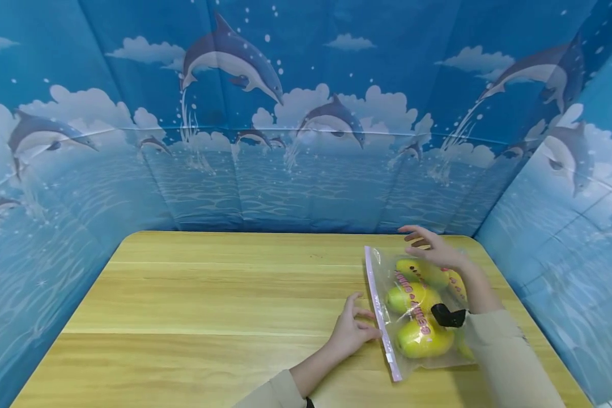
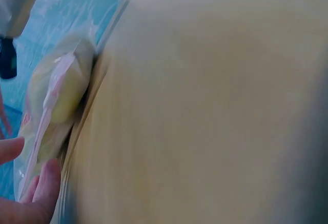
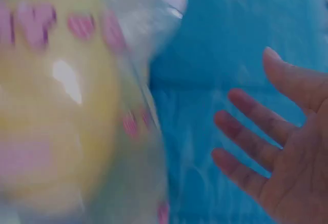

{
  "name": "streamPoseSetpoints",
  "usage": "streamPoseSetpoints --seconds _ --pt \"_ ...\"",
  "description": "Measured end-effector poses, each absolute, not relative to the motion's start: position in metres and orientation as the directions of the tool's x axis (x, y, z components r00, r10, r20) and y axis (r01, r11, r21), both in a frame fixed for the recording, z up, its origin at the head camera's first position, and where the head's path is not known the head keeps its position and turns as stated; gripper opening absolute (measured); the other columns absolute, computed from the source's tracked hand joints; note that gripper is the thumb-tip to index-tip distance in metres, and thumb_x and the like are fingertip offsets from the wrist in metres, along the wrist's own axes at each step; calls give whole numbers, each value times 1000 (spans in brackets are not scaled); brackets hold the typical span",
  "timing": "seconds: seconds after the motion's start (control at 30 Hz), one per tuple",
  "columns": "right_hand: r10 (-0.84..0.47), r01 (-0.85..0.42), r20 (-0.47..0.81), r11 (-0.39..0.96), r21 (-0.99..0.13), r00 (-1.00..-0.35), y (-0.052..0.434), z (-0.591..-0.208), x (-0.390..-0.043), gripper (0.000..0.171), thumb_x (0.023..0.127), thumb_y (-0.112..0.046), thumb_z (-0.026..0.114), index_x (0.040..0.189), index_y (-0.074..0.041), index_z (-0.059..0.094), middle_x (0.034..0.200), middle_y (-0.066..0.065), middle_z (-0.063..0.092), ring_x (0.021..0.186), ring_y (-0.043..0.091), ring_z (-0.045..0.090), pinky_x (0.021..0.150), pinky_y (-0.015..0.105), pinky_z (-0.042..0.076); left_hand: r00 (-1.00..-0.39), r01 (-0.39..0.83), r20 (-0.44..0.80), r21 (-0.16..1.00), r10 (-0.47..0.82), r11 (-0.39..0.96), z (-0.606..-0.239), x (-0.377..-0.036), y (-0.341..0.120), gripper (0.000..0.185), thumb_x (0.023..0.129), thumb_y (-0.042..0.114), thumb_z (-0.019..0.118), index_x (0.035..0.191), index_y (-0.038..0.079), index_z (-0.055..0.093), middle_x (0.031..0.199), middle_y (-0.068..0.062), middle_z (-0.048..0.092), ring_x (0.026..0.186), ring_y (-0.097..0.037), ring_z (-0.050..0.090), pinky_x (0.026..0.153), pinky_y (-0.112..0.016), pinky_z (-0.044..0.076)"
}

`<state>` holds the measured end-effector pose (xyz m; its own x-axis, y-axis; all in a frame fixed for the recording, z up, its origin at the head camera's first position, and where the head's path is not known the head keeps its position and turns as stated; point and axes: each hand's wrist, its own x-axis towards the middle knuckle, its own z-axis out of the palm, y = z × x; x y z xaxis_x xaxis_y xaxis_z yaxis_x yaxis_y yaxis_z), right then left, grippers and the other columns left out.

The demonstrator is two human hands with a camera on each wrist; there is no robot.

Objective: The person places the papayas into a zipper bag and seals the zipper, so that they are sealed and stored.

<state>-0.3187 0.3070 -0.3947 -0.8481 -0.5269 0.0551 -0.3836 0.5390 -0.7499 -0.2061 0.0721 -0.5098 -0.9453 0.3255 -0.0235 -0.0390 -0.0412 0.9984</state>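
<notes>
Dolphin-printed blue panels wall in a wooden tabletop, and a clear zip bag of yellow-green fruit lies flat near its right edge, the sealed strip facing the middle. At that strip the left hand sets its fingertips, seemingly pinning the bag in place. Above the bag's far end hovers the right hand, fingers spread wide, holding nothing.

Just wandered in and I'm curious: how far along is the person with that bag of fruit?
Done: the yellow-green fruit already lies inside the clear zip bag on the table. In hand: the left hand touches the bag's zip edge, and the right hand hovers open above it. Whether the zip is closed cannot be told.
</notes>
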Motion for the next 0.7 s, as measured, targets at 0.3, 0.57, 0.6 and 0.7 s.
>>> streamPoseSetpoints --seconds 0.3,0.57,0.6,0.7 --pt "-403 -335 66 644 -688 -913 367 -388 -283 51 97 -12 44 140 3 22 131 29 34 114 33 45 85 41 48 -959 -34 -5 995 284 -97 -504 -230 75 84 73 -5 69 142 8 22 107 -11 55 71 -14 62 64 -31 56" --pt "-276 -251 77 680 -689 -958 411 -412 -253 56 96 -13 46 145 -11 19 130 32 28 111 39 40 71 8 41 -966 -42 -4 989 257 -142 -509 -235 85 82 74 -9 67 142 5 23 105 -9 53 68 -13 60 60 -30 56" --pt "-261 -229 63 679 -697 -963 416 -415 -249 58 96 -14 46 146 -12 17 131 34 26 110 47 35 70 7 40 -966 -44 -7 989 258 -139 -509 -235 85 82 74 -10 66 142 5 24 105 -9 53 67 -12 60 59 -30 56" --pt "-223 -173 24 681 -712 -975 428 -426 -239 61 96 -16 46 147 -15 13 132 38 21 109 53 30 70 7 38 -963 -44 -6 990 269 -135 -510 -235 86 80 73 -12 65 142 3 25 105 -8 52 66 -12 60 59 -30 56"
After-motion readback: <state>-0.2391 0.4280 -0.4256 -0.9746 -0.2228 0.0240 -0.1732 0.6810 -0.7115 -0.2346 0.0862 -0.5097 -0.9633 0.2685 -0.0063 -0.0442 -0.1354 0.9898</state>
